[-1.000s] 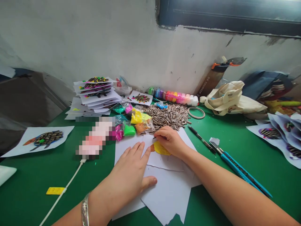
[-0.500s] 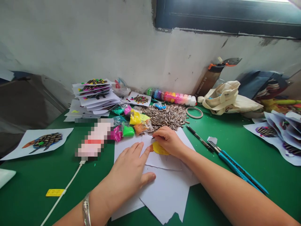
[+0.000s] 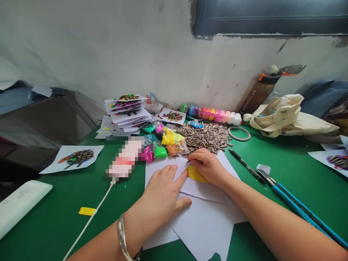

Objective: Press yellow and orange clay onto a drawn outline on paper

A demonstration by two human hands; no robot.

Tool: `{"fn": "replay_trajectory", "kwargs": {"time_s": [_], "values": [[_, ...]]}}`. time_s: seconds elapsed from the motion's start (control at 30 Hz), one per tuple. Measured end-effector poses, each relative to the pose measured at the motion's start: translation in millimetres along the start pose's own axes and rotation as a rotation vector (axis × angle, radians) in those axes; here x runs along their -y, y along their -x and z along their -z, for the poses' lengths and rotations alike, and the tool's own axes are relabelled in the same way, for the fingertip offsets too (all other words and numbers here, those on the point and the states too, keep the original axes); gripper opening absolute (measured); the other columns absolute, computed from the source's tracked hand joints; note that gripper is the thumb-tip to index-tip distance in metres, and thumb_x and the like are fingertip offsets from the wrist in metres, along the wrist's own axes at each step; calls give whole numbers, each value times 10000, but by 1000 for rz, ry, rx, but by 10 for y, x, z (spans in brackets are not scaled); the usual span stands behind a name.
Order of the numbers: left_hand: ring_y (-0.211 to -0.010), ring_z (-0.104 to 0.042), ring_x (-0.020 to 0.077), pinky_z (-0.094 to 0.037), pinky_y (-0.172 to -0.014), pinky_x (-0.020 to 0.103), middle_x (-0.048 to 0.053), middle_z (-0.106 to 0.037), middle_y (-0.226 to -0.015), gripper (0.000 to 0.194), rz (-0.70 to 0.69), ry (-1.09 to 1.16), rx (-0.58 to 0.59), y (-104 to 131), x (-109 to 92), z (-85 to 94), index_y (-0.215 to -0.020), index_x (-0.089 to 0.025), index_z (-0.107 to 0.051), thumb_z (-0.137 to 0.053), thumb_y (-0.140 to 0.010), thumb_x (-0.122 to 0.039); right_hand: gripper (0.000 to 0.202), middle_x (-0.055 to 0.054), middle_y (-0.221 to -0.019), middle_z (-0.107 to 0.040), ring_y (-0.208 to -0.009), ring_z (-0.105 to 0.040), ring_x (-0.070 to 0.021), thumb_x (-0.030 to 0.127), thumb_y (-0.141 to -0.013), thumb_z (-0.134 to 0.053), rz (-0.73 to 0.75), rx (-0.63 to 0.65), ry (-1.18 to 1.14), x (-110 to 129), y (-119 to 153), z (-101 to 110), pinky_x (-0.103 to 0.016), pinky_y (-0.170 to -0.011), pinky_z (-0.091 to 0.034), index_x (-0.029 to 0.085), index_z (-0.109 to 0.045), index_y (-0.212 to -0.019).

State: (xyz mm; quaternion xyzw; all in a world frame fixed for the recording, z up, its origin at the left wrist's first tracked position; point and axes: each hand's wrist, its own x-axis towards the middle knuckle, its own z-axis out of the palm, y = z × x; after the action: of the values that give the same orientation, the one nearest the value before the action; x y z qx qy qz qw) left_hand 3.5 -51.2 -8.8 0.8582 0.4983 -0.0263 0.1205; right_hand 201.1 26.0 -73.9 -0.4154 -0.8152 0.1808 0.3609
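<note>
My left hand [image 3: 163, 194] lies with fingers spread on white paper [image 3: 206, 221], its index fingertip by the left end of a yellow clay shape [image 3: 197, 175]. Over that shape, my right hand [image 3: 208, 165] is closed in a pinch. A small dark tip, which looks like a sunflower seed [image 3: 188, 161], shows at its fingertips. Part of the yellow shape is hidden beneath the right hand. Thin pencil lines run below it on the paper. Just beyond the hands is a heap of striped sunflower seeds [image 3: 210, 137].
Bagged coloured clay [image 3: 160, 150] sits left of the seeds. A black pen [image 3: 246, 165], a blue box cutter [image 3: 296, 204] and a tape ring [image 3: 239, 133] lie to the right. Stacked seed pictures [image 3: 127, 116], a finished picture [image 3: 94, 165] and a white cable [image 3: 89, 221] are leftward.
The camera view has turned a little left, so everything sits further right. My right hand keeps its pinch over the yellow clay, and my left hand stays flat on the paper.
</note>
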Motion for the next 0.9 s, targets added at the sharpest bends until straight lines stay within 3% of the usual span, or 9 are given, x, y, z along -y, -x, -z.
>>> {"fn": "replay_trajectory", "kwargs": {"time_s": [0.33,0.47,0.67,0.77,0.9], "values": [[-1158,-536,338,-482,-981,515,145,-587,-1246,686,-5,47,-9,40,-49,13,-1442,-232,-484,-697,-840,-485,221,-54,-872,-706,-799,-639,-171,160,-898,-519,-21,-44,-109,126,8,160,-296,-727,-498,210,-734,-890],[-1165,-531,348,-481,-976,522,155,-583,-1251,689,-3,18,-12,28,-46,-1,-1442,-223,-489,-693,-844,-498,185,-47,-872,-699,-804,-641,-171,221,-869,-561,-170,-55,-267,144,-3,207,-298,-727,-495,214,-746,-878],[-1200,-521,359,-471,-988,530,170,-576,-1286,688,21,-5,1,32,-75,-6,-1449,-233,-487,-679,-851,-514,206,-38,-794,-710,-720,-598,-166,356,-718,-721,-473,-198,-572,10,-57,319,-295,-654,-460,194,-762,-838],[-1189,-535,354,-485,-971,519,165,-590,-1273,665,21,6,5,38,-73,22,-1438,-244,-500,-684,-853,-499,253,-38,-759,-710,-679,-579,-158,369,-672,-747,-546,-254,-584,-82,-65,365,-292,-629,-449,181,-767,-840],[-1115,-588,335,-516,-919,501,134,-645,-1190,572,-1,27,-2,42,-25,82,-1398,-250,-534,-673,-875,-435,263,-53,-773,-722,-679,-595,-164,382,-722,-685,-511,-295,-430,-160,-35,419,-293,-619,-458,167,-759,-855]]}}
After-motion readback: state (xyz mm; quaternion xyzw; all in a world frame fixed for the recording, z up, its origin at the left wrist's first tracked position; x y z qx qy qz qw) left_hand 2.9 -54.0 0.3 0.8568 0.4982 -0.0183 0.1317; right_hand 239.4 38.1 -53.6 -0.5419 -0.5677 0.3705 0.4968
